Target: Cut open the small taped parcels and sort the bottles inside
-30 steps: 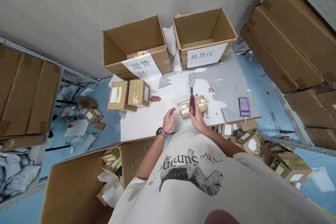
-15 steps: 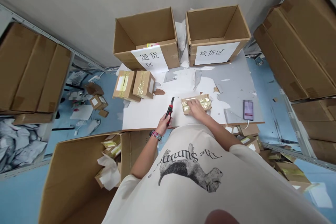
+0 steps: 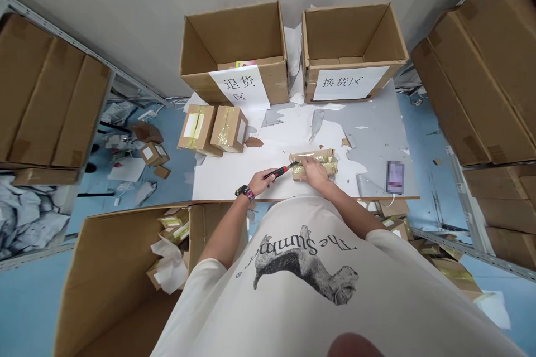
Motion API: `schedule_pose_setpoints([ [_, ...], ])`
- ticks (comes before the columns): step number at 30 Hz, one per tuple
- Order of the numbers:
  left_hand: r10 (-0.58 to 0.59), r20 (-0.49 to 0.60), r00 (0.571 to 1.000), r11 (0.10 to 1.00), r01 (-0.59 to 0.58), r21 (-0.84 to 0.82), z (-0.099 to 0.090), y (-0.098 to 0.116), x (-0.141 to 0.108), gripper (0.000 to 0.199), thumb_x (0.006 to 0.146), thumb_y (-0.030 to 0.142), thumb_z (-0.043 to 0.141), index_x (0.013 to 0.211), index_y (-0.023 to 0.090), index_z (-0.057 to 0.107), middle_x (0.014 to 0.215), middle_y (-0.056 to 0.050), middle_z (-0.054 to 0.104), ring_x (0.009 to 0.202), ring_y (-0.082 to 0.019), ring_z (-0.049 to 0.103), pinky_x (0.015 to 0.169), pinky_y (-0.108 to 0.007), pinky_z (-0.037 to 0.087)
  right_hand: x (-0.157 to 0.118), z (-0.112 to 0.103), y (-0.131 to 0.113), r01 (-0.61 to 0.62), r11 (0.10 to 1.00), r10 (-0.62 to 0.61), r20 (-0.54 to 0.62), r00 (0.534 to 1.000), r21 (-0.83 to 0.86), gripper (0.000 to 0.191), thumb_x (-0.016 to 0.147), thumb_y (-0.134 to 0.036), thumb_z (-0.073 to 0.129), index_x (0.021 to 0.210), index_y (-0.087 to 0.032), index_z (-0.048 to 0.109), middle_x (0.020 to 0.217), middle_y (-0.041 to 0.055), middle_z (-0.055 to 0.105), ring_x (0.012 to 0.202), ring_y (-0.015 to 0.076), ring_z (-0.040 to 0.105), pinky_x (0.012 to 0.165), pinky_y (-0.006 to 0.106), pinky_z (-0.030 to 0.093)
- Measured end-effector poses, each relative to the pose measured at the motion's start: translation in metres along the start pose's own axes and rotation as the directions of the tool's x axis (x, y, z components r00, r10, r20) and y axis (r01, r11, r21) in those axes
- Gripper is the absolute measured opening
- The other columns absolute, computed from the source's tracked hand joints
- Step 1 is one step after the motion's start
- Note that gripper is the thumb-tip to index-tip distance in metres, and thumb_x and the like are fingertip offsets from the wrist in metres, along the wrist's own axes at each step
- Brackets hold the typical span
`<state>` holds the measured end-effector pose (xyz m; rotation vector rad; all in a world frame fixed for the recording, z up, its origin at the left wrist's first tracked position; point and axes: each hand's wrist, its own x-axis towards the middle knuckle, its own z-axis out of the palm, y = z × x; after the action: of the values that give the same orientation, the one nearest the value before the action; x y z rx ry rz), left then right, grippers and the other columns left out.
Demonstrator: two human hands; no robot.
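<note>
Left hand point(image 3: 262, 182) closed around red-black box cutter point(image 3: 280, 171), tip touching gold-taped parcel point(image 3: 323, 163); right hand point(image 3: 314, 172) open, resting on parcel, on white tabletop point(image 3: 234, 183).

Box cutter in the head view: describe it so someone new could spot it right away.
Start at the white-topped table and go to its front edge, near the wearer. The left hand grips a red-and-black box cutter lying almost level. Its tip reaches the gold-taped parcel under the right hand, which sets it apart from everything else nearby.
</note>
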<state>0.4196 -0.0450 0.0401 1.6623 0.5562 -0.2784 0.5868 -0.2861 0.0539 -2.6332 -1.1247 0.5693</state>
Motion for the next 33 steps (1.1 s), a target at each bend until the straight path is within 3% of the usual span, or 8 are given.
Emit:
schedule_pose_setpoints([
  [6, -0.091, 0.099, 0.991, 0.995, 0.087, 0.045, -0.025, 0.005, 0.008, 0.075, 0.086, 0.058, 0.085, 0.147, 0.015, 0.079, 0.072, 0.0, 0.068, 0.059, -0.013, 0.051, 0.056, -0.025, 0.043, -0.002, -0.009, 0.008, 0.052, 0.997, -0.054, 0.032, 0.998, 0.063, 0.037, 0.089, -0.025, 0.094, 0.118, -0.022, 0.071, 0.119, 0.013, 0.078, 0.122, 0.0341, 0.068, 0.116, 0.047, 0.05],
  [11, -0.16, 0.214, 0.964, 0.987, 0.16, 0.013, -0.027, 0.01, 0.014, 0.078, 0.087, 0.057, 0.085, 0.152, 0.016, 0.076, 0.066, 0.001, 0.063, 0.054, -0.013, 0.046, 0.051, -0.025, 0.034, -0.004, -0.009, 0.011, 0.051, 0.996, -0.053, 0.022, 0.998, 0.079, 0.025, 0.092, -0.024, 0.089, 0.11, -0.023, 0.071, 0.116, 0.0131, 0.076, 0.12, 0.0346, 0.065, 0.112, 0.046, 0.05],
  [16, -0.172, 0.218, 0.961, 0.984, 0.176, 0.003, -0.029, 0.01, 0.015, 0.075, 0.084, 0.057, 0.087, 0.147, 0.018, 0.079, 0.066, 0.001, 0.064, 0.053, -0.014, 0.048, 0.051, -0.025, 0.033, -0.004, -0.003, 0.013, 0.046, 0.991, -0.048, 0.014, 0.999, 0.128, 0.019, 0.093, -0.022, 0.085, 0.105, -0.023, 0.07, 0.113, 0.0116, 0.072, 0.12, 0.0345, 0.062, 0.11, 0.046, 0.049],
  [20, -0.171, 0.204, 0.964, 0.985, 0.167, 0.039, -0.036, 0.003, 0.007, 0.075, 0.084, 0.058, 0.086, 0.146, 0.018, 0.079, 0.065, 0.001, 0.063, 0.054, -0.014, 0.047, 0.051, -0.026, 0.033, -0.004, -0.001, 0.013, 0.112, 0.982, -0.109, -0.029, 0.994, 0.154, 0.014, 0.091, -0.019, 0.079, 0.097, -0.025, 0.068, 0.102, 0.0072, 0.071, 0.112, 0.0326, 0.063, 0.121, 0.051, 0.045],
  [22, -0.133, 0.12, 0.984, 0.99, 0.126, 0.065, -0.03, -0.002, 0.002, 0.072, 0.085, 0.059, 0.083, 0.143, 0.018, 0.081, 0.067, 0.001, 0.064, 0.057, -0.015, 0.049, 0.054, -0.026, 0.035, -0.004, -0.001, 0.014, 0.136, 0.977, -0.133, -0.03, 0.991, 0.162, 0.013, 0.091, -0.017, 0.075, 0.095, -0.027, 0.066, 0.097, 0.0062, 0.071, 0.11, 0.0325, 0.064, 0.127, 0.053, 0.041],
  [25, -0.053, 0.001, 0.999, 0.997, 0.053, 0.05, -0.005, -0.01, -0.006, 0.072, 0.088, 0.062, 0.079, 0.145, 0.017, 0.079, 0.07, 0.001, 0.065, 0.062, -0.015, 0.052, 0.059, -0.026, 0.04, -0.003, 0.002, 0.016, 0.139, 0.976, -0.14, -0.008, 0.99, 0.167, 0.013, 0.09, -0.017, 0.071, 0.097, -0.026, 0.067, 0.099, 0.0065, 0.074, 0.119, 0.0338, 0.065, 0.132, 0.055, 0.035],
  [29, -0.095, 0.062, 0.994, 0.989, 0.101, -0.104, 0.018, -0.019, -0.016, 0.082, 0.09, 0.068, 0.077, 0.152, 0.014, 0.073, 0.067, 0.002, 0.062, 0.055, -0.014, 0.047, 0.056, -0.027, 0.038, -0.003, 0.007, 0.02, 0.132, 0.974, -0.134, -0.001, 0.991, 0.186, 0.012, 0.089, -0.021, 0.07, 0.1, -0.025, 0.068, 0.111, 0.0093, 0.079, 0.138, 0.0369, 0.062, 0.135, 0.059, 0.031],
  [33, -0.092, 0.073, 0.993, 0.987, 0.101, -0.122, 0.013, -0.018, -0.018, 0.073, 0.09, 0.065, 0.079, 0.143, 0.014, 0.079, 0.065, 0.001, 0.061, 0.055, -0.014, 0.048, 0.056, -0.027, 0.035, -0.004, 0.006, 0.02, 0.107, 0.977, -0.11, 0.006, 0.994, 0.184, 0.01, 0.089, -0.022, 0.07, 0.098, -0.026, 0.067, 0.119, 0.0106, 0.08, 0.15, 0.0382, 0.057, 0.135, 0.06, 0.032],
])
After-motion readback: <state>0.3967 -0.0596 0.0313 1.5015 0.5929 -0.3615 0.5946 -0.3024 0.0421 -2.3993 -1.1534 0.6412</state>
